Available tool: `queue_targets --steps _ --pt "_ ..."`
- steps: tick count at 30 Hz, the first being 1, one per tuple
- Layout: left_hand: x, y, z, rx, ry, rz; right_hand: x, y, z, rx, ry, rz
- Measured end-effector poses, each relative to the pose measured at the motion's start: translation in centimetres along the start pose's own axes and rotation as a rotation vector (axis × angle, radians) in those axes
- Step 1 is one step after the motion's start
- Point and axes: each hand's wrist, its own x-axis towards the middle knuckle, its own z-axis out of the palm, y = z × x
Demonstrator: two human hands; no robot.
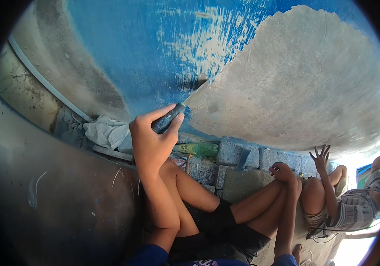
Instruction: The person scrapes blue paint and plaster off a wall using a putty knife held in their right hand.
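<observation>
The left hand pinches the scraper, seemingly to angle it against the far wall, while the right hand rests half-curled.

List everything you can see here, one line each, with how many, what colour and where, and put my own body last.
Wall: 1, blue with white streaks and bare grey patches, across the top
Scraper: 1, dark handle, in the left hand, blade at the wall
Pale strip: 1, grey-white, upper left
Smooth panel: 1, brown-grey, lower left
Crumpled sheet: 1, white, left of the scraper
Bottle: 1, green, below the wall
Blocks: several, grey, below the wall
Flat piece: 1, blue-grey, on the blocks
Co-worker: 1, patterned top, far right
Legs: 2, bare below black shorts, lower centre
Hands: 2, bare; left on the scraper, right hand by a knee
</observation>
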Motion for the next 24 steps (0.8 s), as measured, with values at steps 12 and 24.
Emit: queue_targets --steps 12,24 --pt "-0.1 0.3 0.2 0.039 -0.012 -0.015 0.5 1.7 0.7 -0.055 0.042 -0.065" --pt "0.2 -0.2 1.9 -0.118 -0.163 -0.007 -0.3 0.1 -0.1 -0.03 0.045 -0.005"
